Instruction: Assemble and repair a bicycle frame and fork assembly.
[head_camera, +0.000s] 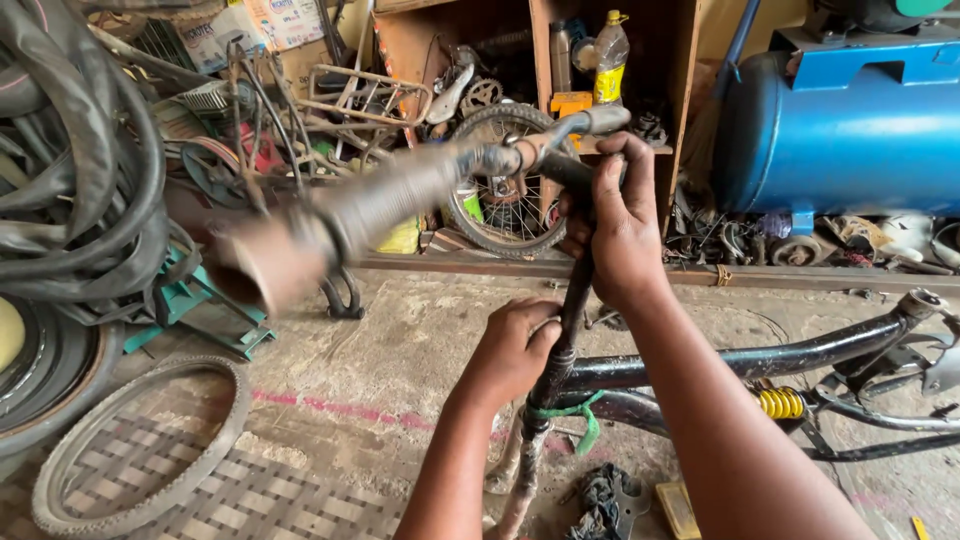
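Right hand (622, 225) is clenched high on the dark metal handlebar stem (572, 300), just under the blurred grey rubber-gripped handlebar (400, 195), prob. to keep the bars from swinging. Left hand (512, 350) wraps the stem lower down, by the black bicycle frame w/ yellow coil spring (800, 360), bracing it where a green cord tie (580, 415) sits. The frame lies on the stained concrete floor (380, 350), low enough to grip from above. Bare grey tyre (135, 450) lies flat to the left; blue metal tank (840, 130) stands behind.

Both hands (560, 290) on bicycle stem (572, 300)
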